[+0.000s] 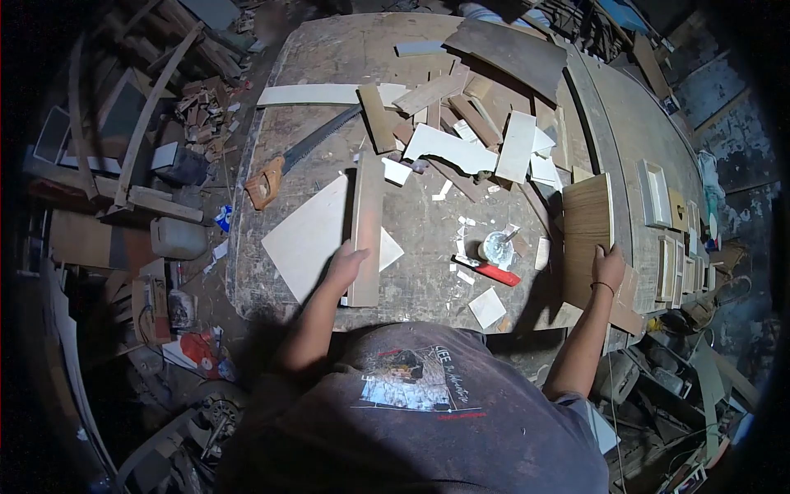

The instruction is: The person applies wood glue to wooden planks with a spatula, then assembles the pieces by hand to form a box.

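Note:
My left hand (347,265) grips the left edge of a long, narrow wooden board (368,222), its thumb over the top. That board lies over a pale square sheet (306,239) on the workbench. At the right, my right hand (608,267) is closed on the lower right edge of a wood-grained panel (586,235), which stands tilted. Between the hands are a tub of whitish paste (496,248), a red-handled tool (498,274) and a small pale square tile (487,308). The fingers under both pieces are partly hidden.
A handsaw (300,152) lies on the left of the workbench (255,272). Offcuts, among them a white jagged piece (451,148), pile up at the back. Small box frames (655,193) line the right side. Scrap and a jerrycan (178,238) crowd the floor at left.

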`<act>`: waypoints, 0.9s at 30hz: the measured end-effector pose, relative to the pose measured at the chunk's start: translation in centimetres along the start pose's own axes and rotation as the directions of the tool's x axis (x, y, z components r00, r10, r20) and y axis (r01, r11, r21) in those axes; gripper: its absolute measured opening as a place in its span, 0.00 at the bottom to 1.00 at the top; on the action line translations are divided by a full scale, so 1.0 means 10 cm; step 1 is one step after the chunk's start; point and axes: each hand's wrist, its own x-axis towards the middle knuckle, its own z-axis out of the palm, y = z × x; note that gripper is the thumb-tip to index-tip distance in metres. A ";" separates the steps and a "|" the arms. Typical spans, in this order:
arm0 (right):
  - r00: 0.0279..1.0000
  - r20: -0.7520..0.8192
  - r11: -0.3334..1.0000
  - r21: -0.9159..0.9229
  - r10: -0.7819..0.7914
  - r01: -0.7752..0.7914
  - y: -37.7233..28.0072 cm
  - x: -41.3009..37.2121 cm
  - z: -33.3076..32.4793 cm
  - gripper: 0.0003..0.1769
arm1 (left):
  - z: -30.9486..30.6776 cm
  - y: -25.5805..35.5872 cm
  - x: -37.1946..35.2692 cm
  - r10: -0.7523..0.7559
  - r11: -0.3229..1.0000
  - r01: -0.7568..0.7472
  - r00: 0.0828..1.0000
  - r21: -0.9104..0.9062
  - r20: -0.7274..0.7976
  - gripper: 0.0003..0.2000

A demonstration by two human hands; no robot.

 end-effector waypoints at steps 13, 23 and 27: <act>0.991 -0.125 0.977 0.197 -0.053 0.077 0.34 0.15 0.03 0.25 | 0.13 0.02 -0.04 0.069 0.804 0.085 0.970 0.589 -0.234 0.27; 0.998 0.006 0.981 0.184 -0.068 0.066 0.38 0.15 0.47 0.27 | 0.11 -0.10 0.00 0.051 0.823 0.080 0.976 0.562 -0.213 0.30; 0.996 0.085 1.000 -0.007 -0.016 0.017 0.26 0.00 0.42 0.36 | 0.13 -0.07 -0.03 0.069 0.804 0.084 0.970 0.589 -0.232 0.32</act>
